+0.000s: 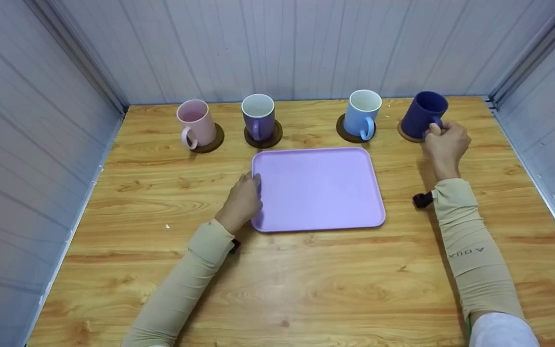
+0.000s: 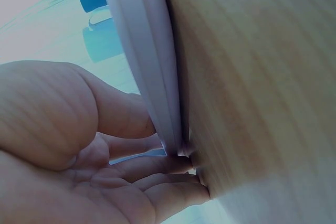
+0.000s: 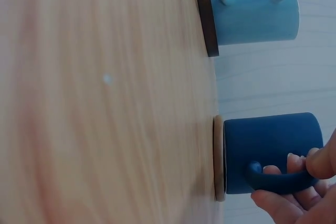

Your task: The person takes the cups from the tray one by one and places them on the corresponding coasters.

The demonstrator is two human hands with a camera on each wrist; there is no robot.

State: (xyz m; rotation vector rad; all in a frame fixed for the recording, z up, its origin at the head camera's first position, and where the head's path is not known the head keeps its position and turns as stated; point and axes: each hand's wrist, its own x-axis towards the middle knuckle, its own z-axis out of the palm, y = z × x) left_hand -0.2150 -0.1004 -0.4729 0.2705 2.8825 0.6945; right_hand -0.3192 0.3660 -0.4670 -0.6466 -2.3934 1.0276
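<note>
My right hand [image 1: 447, 143] grips the handle of a dark blue mug [image 1: 419, 113], with fingers and thumb curled round it in the right wrist view. The mug [image 3: 273, 140] is upright at its light wooden coaster [image 3: 219, 158]; whether it touches the coaster I cannot tell. At the left edge of a lilac rectangular tray [image 1: 318, 190], my left hand [image 1: 242, 202] holds the rim. In the left wrist view the thumb [image 2: 123, 114] presses one side of the tray's edge [image 2: 149, 51], and the fingers reach to its lower side by the tabletop. The tray lies on the table.
Along the back stand a pink mug [image 1: 202, 123], a purple mug [image 1: 264, 118] with white inside and a light blue mug [image 1: 358, 115], each on a dark round coaster. Panelled walls [image 1: 277, 48] close off the back and both sides of the wooden table [image 1: 306, 289].
</note>
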